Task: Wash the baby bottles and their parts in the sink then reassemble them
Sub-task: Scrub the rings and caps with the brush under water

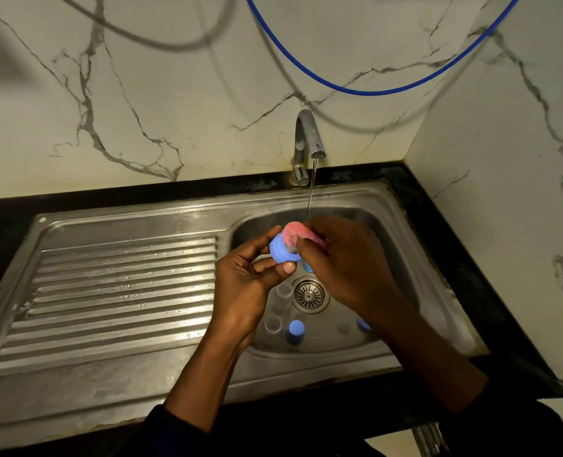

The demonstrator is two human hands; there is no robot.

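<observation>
Over the sink basin [405, 258], my left hand [243, 278] pinches a blue bottle ring [281, 250] between thumb and fingers. My right hand [346, 262] grips a pink sponge [295, 234] and presses it against the ring's top. A thin stream of water falls from the tap [308, 140] onto the sponge. On the basin floor stand two clear bottles [283, 293] [272, 325] and a blue cap [295, 332]. Another blue part [363, 324] peeks out beside my right wrist, and a bit of blue [307, 267] shows under my right fingers.
A ribbed steel draining board [115, 298] lies left of the basin. The drain strainer [309, 294] sits mid-basin. Black counter [464, 258] edges the sink, with marble walls behind and to the right. A blue hose [355, 90] hangs above the tap.
</observation>
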